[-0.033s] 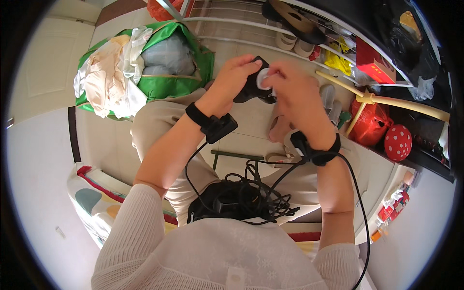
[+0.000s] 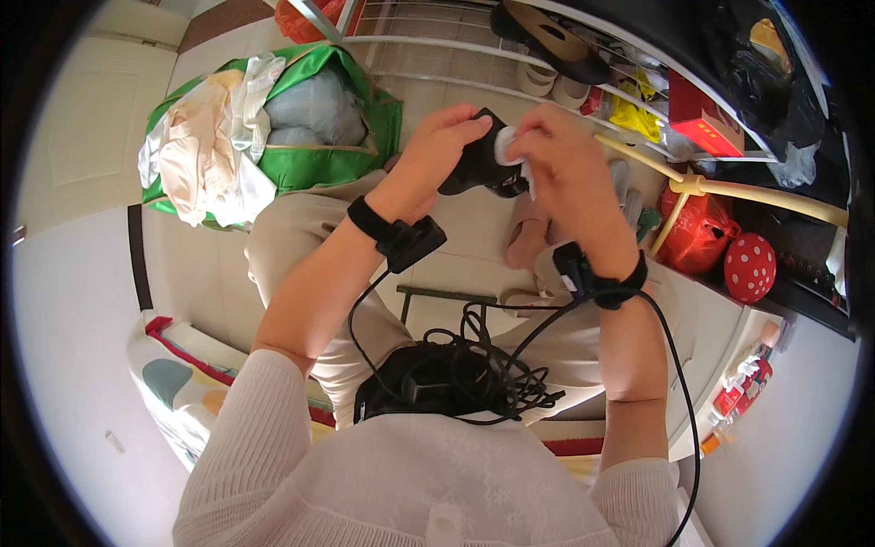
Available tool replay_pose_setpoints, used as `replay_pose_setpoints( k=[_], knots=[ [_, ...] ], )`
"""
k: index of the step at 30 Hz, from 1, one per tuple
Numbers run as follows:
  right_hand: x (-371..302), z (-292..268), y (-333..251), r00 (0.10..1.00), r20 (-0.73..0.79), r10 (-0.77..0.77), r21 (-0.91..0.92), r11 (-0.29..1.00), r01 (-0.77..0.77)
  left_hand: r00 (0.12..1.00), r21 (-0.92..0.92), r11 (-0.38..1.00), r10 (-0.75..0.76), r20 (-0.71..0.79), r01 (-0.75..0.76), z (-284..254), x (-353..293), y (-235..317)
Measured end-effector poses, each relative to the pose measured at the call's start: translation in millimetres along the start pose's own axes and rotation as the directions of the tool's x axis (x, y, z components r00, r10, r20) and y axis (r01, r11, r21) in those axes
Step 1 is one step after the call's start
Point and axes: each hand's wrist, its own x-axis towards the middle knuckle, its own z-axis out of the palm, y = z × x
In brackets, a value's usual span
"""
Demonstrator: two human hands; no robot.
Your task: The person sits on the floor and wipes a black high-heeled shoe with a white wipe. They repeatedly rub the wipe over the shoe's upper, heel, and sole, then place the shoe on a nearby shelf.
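Observation:
My left hand (image 2: 430,157) is closed around a black shoe (image 2: 478,166), thumb along its upper end. It is held up in front of my knees, and its full shape is partly hidden by my fingers. From the other side, my right hand (image 2: 567,162) pinches a white wad (image 2: 505,144), like a tissue or wipe, against the shoe. Each wrist wears a black strap with a small box, the left box (image 2: 412,244) and the right box (image 2: 574,272), joined to black cables.
A black pouch (image 2: 428,378) with tangled cables lies on my lap. To the left stands a green bag (image 2: 319,169) heaped with clothes. Ahead is a white rack (image 2: 437,41) with dark flats (image 2: 551,44). A yellow pole (image 2: 766,199) and red bag (image 2: 697,232) are at right.
My right hand has shifted slightly right and shows less blur. The white wad has slid a little to the right along the shoe, while my left hand keeps its hold.

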Motion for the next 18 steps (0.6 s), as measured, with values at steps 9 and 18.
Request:
replay_pose_setpoints(
  k=[9, 18],
  knots=[
    [0, -30, 47, 0.89, -0.127, 0.438, 0.621, 0.734, -0.273, 0.979, 0.396, 0.902, 0.105, 0.177, -0.168, 9, -20, 22],
    [-1, 0, 9, 0.946, 0.058, 0.318, 0.717, 0.647, -0.262, 0.98, 0.325, 0.932, 0.109, 0.166, -0.158, 1, -22, 23]
  ],
)
